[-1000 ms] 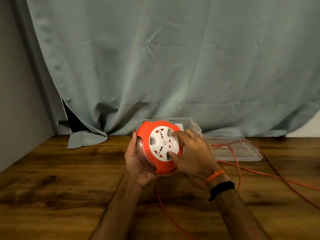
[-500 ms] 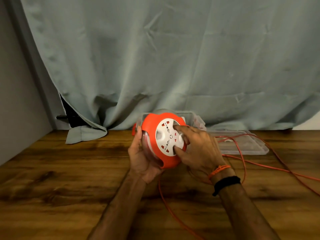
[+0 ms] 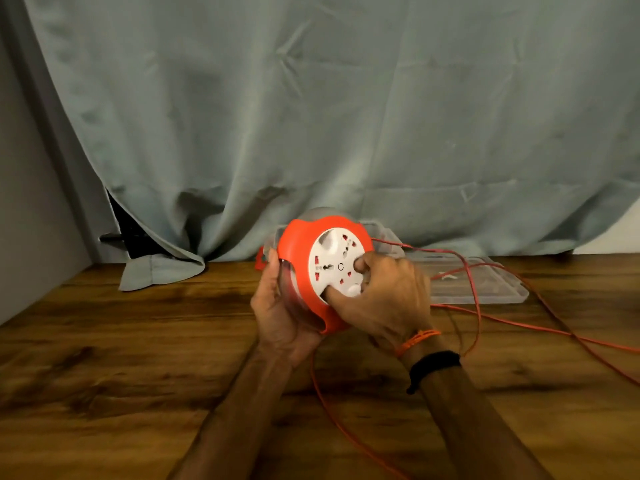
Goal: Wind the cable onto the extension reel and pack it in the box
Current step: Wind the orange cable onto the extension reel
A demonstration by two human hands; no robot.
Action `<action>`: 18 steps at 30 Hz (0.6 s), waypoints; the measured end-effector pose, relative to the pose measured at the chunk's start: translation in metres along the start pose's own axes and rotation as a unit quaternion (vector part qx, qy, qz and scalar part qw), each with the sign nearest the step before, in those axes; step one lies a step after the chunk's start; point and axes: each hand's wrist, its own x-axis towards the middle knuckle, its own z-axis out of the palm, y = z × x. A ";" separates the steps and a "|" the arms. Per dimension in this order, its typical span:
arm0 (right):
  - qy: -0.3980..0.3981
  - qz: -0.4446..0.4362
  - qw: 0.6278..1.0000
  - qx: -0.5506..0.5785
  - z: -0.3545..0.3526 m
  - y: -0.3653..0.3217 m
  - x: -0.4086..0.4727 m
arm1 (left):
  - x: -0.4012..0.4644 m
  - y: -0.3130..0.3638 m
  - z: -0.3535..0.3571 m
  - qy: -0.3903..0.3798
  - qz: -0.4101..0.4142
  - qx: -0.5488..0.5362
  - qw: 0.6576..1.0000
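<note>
You hold the orange extension reel (image 3: pixel 304 271) up off the wooden table (image 3: pixel 138 341), tilted so its white socket face (image 3: pixel 337 268) looks back toward you. Your left hand (image 3: pixel 280 313) cups the clear back shell from the left and underneath, fingers curled around its edge; that looks like the anchor grip, keeping the housing from turning. Your right hand (image 3: pixel 384 299) lies across the white face with the thumb and fingertips curled and pressed into it by the small white knob (image 3: pixel 354 290), which is probably how you crank the inner drum while the housing stays put.

The orange cable (image 3: pixel 519 323) is mostly unwound. One run drops from under the reel toward you along the table, another leaves the reel's upper right edge and loops out to the right, and more lies slack across the table out of view on that side. Holding the reel in the air likely lets the cable feed in freely instead of dragging beneath it.

The clear plastic box (image 3: pixel 384 237) sits just behind the reel against the grey curtain (image 3: pixel 311 116), with its clear lid (image 3: pixel 485 285) flat on the table to the right and cable draped across it. With this much slack out, winding seems at an early stage, and packing has to wait. Watch the loop near your right wrist; it could catch on the black band (image 3: pixel 434 363) there.
</note>
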 end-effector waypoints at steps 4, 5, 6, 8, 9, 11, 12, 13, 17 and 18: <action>0.016 0.150 0.987 0.061 0.010 -0.025 -0.008 | 0.000 -0.005 0.002 0.042 0.052 0.008 0.998; 0.008 0.174 0.982 0.075 0.010 -0.028 -0.009 | -0.001 -0.004 0.003 0.056 0.057 0.011 0.997; -0.004 0.185 0.979 0.084 0.012 -0.028 -0.009 | -0.002 -0.004 0.004 0.068 0.055 0.016 0.996; -0.034 0.177 0.978 0.106 0.011 -0.026 -0.008 | -0.004 -0.002 0.004 0.077 0.045 0.035 0.995; -0.048 0.168 0.978 0.118 0.008 -0.024 -0.007 | -0.004 -0.001 0.005 0.074 0.041 0.041 0.996; -0.068 0.145 0.974 0.157 0.003 -0.016 -0.004 | -0.005 0.002 0.006 0.067 0.041 0.038 0.996; -0.070 0.130 0.972 0.185 0.000 -0.012 -0.003 | -0.004 0.002 0.006 0.059 0.038 0.032 0.997; -0.062 0.110 0.972 0.198 -0.003 -0.007 -0.002 | -0.004 0.003 0.006 0.055 0.038 0.029 0.997; 0.003 -0.052 0.992 0.114 -0.009 0.005 0.003 | -0.004 0.003 0.006 0.036 0.025 0.026 0.999; -0.012 -0.074 0.992 0.101 -0.009 0.007 0.004 | -0.005 0.003 0.006 0.031 0.022 0.021 0.999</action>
